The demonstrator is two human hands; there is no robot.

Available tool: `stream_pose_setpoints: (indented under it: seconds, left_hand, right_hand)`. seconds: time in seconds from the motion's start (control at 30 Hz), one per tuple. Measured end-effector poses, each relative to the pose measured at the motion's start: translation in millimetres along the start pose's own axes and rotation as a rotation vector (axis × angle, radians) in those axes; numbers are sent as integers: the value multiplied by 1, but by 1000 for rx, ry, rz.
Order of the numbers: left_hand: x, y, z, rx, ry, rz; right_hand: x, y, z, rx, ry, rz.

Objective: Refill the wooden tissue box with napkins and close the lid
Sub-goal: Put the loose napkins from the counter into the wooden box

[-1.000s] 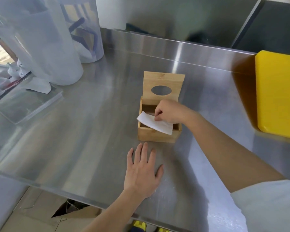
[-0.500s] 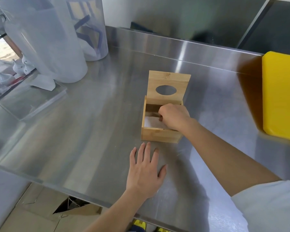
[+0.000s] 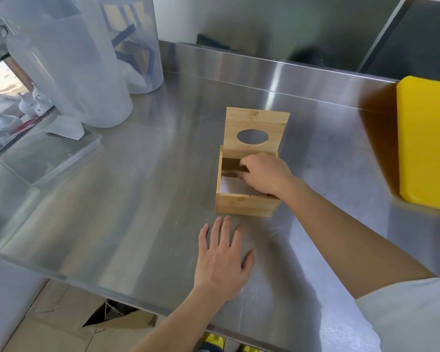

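The wooden tissue box [image 3: 244, 205] stands on the steel counter, its lid [image 3: 257, 123] with an oval hole raised upright at the back. White napkins [image 3: 235, 187] lie inside the box. My right hand [image 3: 266, 174] reaches into the box from the right, fingers curled down over the napkins; whether it still grips them is hidden. My left hand [image 3: 222, 260] rests flat on the counter just in front of the box, fingers spread, holding nothing.
Two tall translucent plastic containers [image 3: 69, 62] stand at the back left. A clear acrylic stand [image 3: 51, 153] sits left of them. A yellow board [image 3: 427, 146] lies at the right edge. Cardboard [image 3: 117, 323] lies on the floor below the counter's front edge.
My right hand pushed the white napkin from above the box rim down inside the box. The left hand stayed flat on the counter.
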State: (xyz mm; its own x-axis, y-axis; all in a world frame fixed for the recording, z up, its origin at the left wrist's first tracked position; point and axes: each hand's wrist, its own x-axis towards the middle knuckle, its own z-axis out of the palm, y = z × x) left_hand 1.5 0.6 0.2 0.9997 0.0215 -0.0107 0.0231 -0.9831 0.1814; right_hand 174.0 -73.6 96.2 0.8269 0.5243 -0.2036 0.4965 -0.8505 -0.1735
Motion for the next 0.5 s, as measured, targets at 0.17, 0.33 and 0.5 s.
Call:
stream_pose_setpoints:
  seconds: [0.17,0.33,0.5]
  left_hand:
    - [1,-3,-15,-18,-157,6]
    - [28,-6,-104,-110,-537,236]
    - [105,3,-233,-404,-490,433]
  right_hand:
    - [-18,7,-32,209,-60,-77]
    - [-36,18,-81,252,-151,-119]
    - [-37,42,-142,342,-91,-143]
